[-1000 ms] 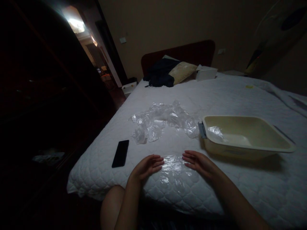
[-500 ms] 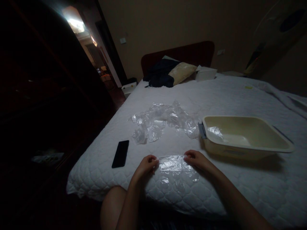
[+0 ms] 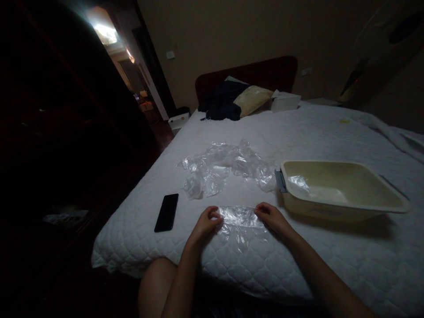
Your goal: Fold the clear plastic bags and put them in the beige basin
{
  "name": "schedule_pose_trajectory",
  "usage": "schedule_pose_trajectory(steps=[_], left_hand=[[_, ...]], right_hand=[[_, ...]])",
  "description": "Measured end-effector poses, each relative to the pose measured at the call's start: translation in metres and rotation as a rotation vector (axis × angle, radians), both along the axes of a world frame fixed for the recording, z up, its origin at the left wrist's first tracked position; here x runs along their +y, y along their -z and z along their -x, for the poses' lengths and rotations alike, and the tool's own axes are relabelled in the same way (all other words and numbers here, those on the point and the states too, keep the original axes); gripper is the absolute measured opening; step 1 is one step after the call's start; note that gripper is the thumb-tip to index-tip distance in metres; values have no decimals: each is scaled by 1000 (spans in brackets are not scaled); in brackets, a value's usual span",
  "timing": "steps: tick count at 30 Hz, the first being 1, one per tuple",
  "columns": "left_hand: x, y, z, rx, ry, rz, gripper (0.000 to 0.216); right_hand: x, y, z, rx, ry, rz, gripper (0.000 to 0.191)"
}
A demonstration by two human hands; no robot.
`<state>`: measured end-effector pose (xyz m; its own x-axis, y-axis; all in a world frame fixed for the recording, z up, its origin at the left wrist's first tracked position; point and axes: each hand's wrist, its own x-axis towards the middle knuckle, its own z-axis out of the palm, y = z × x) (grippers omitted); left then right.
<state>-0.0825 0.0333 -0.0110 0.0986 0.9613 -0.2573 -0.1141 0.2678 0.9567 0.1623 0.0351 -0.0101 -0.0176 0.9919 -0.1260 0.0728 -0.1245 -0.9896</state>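
Note:
A clear plastic bag (image 3: 240, 221) lies on the white quilted bed (image 3: 298, 132) close to its near edge. My left hand (image 3: 206, 224) pinches the bag's far left corner and my right hand (image 3: 270, 217) pinches its far right corner, so the far edge is lifted and stretched between them. Both hands are closed on the plastic. A loose heap of more clear plastic bags (image 3: 221, 168) is spread on the bed beyond my hands.
A cream plastic basin (image 3: 341, 190) with a crumpled bit of plastic inside sits to the right of my hands. A black phone (image 3: 166, 212) lies to the left. Pillows, dark clothing and a white box (image 3: 285, 101) rest at the headboard. Left of the bed is dark.
My hands went from lying flat beside the bag to pinching its two far corners. They have since raised that edge and drawn it a little away from me.

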Motion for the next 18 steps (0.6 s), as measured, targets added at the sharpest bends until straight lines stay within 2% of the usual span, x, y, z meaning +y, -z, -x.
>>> schedule_pose_trajectory(steps=[5, 9, 13, 18], left_hand=[[5, 3, 0, -8, -37, 10, 60], [6, 4, 1, -8, -61, 21, 49], [9, 5, -1, 15, -60, 38, 48], [13, 4, -2, 91, -43, 71, 38]], right_hand=[[3, -3, 2, 18, -4, -1, 26], [5, -2, 4, 37, 40, 28, 29], [7, -1, -1, 41, 32, 24, 35], [7, -8, -10, -71, -6, 91, 37]])
